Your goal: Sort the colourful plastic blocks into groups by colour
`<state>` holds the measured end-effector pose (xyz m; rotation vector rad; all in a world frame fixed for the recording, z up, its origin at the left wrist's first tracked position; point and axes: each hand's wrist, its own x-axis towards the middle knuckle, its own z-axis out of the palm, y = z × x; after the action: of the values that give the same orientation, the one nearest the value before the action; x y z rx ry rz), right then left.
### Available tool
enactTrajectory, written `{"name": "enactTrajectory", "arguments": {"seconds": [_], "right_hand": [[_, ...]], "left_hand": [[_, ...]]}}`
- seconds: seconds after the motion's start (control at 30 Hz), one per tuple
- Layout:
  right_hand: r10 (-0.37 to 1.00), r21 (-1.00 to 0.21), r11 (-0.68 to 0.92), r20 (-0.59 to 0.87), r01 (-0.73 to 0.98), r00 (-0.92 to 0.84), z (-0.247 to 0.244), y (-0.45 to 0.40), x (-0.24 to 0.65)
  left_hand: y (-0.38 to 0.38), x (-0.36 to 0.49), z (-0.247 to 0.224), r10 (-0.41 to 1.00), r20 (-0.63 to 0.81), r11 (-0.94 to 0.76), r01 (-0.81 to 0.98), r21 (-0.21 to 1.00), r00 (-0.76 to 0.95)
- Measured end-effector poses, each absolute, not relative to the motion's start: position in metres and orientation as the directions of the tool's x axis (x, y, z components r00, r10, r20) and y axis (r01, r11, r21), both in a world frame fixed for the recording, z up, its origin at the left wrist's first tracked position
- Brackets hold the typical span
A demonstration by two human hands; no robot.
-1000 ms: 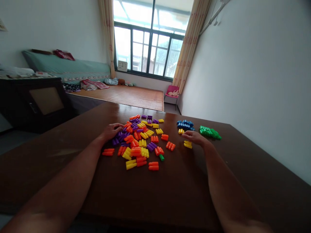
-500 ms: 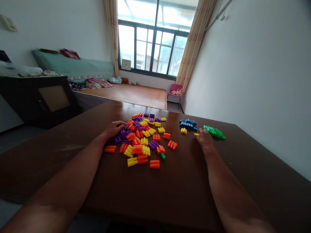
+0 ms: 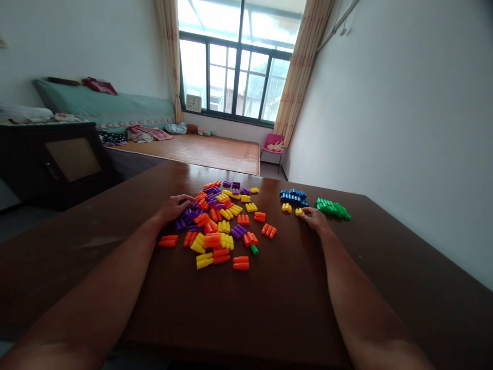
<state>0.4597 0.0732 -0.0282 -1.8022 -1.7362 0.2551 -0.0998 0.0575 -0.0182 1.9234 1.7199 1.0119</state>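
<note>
A loose pile of orange, yellow and purple plastic pieces lies on the dark table (image 3: 292, 298). At the pile's left edge, my left hand (image 3: 175, 207) rests against the purple pieces (image 3: 187, 218); whether its fingers hold one is hidden. On the right, my right hand (image 3: 315, 218) has its fingertips closed on a small yellow piece (image 3: 299, 211) at the tabletop. Just left of that piece sits another yellow piece (image 3: 286, 207). Blue pieces (image 3: 293, 197) are grouped behind them, and green pieces (image 3: 333, 208) lie grouped behind and right of my right hand.
One green piece (image 3: 254, 249) lies at the pile's near right side, by orange pieces (image 3: 241, 263). Past the table stand a low bed (image 3: 215, 151), a pink chair (image 3: 273, 144) and a dark cabinet (image 3: 31, 159).
My right hand has moved left with the yellow piece, bringing it beside the other yellow piece. The view has shifted slightly, and my left hand stays by the purple pieces.
</note>
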Motion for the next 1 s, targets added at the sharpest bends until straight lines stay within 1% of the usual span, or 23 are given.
{"name": "enactTrajectory", "arguments": {"seconds": [0.07, 0.13, 0.23, 0.33, 0.4, 0.47, 0.53, 0.6, 0.7, 0.8, 0.9, 1.0], "right_hand": [[0.922, -0.466, 0.061, 0.364, 0.883, 0.129, -0.033, 0.077, 0.453], [0.895, -0.424, 0.08, 0.429, 0.902, 0.122, -0.035, 0.079, 0.446], [0.86, -0.435, 0.102, 0.49, 0.895, 0.14, -0.029, 0.079, 0.438], [0.847, -0.496, 0.183, 0.517, 0.849, 0.12, -0.016, 0.074, 0.424], [0.876, -0.549, 0.279, 0.482, 0.788, 0.026, -0.007, 0.069, 0.405], [0.892, -0.575, 0.382, 0.434, 0.723, -0.126, 0.0, 0.062, 0.38], [0.868, -0.528, 0.472, 0.418, 0.705, -0.268, 0.002, 0.054, 0.351], [0.84, -0.418, 0.519, 0.409, 0.746, -0.356, 0.0, 0.048, 0.323], [0.865, -0.267, 0.477, 0.308, 0.837, -0.395, -0.005, 0.044, 0.294], [0.898, -0.193, 0.435, 0.171, 0.88, -0.406, -0.004, 0.044, 0.282], [0.88, -0.18, 0.473, 0.133, 0.862, -0.455, 0.001, 0.04, 0.28], [0.874, -0.224, 0.482, 0.186, 0.847, -0.449, 0.004, 0.034, 0.282]], "left_hand": [[0.057, -0.099, -0.017, 0.965, 0.263, -0.186, 0.697, 0.693, -0.004], [0.056, -0.099, -0.016, 0.967, 0.256, -0.184, 0.691, 0.699, -0.002], [0.054, -0.097, -0.015, 0.968, 0.251, -0.184, 0.691, 0.7, 0.003], [0.052, -0.096, -0.014, 0.963, 0.268, -0.195, 0.696, 0.691, 0.003], [0.052, -0.095, -0.013, 0.962, 0.272, -0.197, 0.694, 0.692, 0.002], [0.051, -0.094, -0.013, 0.963, 0.269, -0.196, 0.689, 0.697, 0.002], [0.05, -0.093, -0.012, 0.964, 0.267, -0.195, 0.689, 0.698, 0.002], [0.049, -0.092, -0.011, 0.964, 0.264, -0.186, 0.697, 0.693, -0.005], [0.049, -0.092, -0.011, 0.964, 0.266, -0.175, 0.719, 0.672, -0.014], [0.05, -0.093, -0.012, 0.961, 0.276, -0.175, 0.75, 0.638, -0.01], [0.051, -0.093, -0.013, 0.961, 0.277, -0.167, 0.771, 0.614, -0.013], [0.051, -0.093, -0.012, 0.962, 0.271, -0.161, 0.776, 0.61, -0.014]]}}
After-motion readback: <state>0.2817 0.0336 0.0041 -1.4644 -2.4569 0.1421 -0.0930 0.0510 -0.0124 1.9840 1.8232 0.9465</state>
